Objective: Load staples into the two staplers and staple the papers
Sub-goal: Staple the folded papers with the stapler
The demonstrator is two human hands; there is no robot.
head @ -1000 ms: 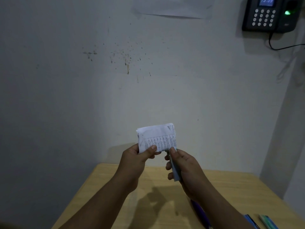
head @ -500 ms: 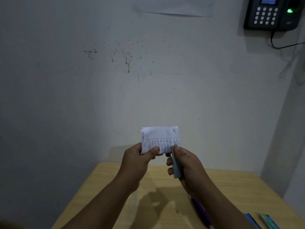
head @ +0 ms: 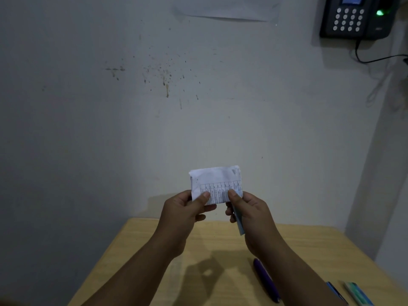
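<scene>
I hold a small folded stack of printed papers [head: 216,184] up in front of the wall, above the table. My left hand [head: 185,213] pinches its lower left edge between thumb and fingers. My right hand [head: 249,215] pinches the lower right corner with the thumb while its fingers curl round a slim light-blue stapler [head: 240,224] that points down. A purple stapler [head: 266,280] lies on the wooden table [head: 309,246] under my right forearm.
Two small blue and green items [head: 353,293] lie at the table's near right corner. A black keypad device [head: 355,16] with a green light and a cable hangs on the wall at upper right. A pale sheet [head: 225,9] is taped high on the wall.
The papers have turned and settled level between both hands. My right thumb has moved up onto the paper's lower right corner, and the view has tilted slightly down.
</scene>
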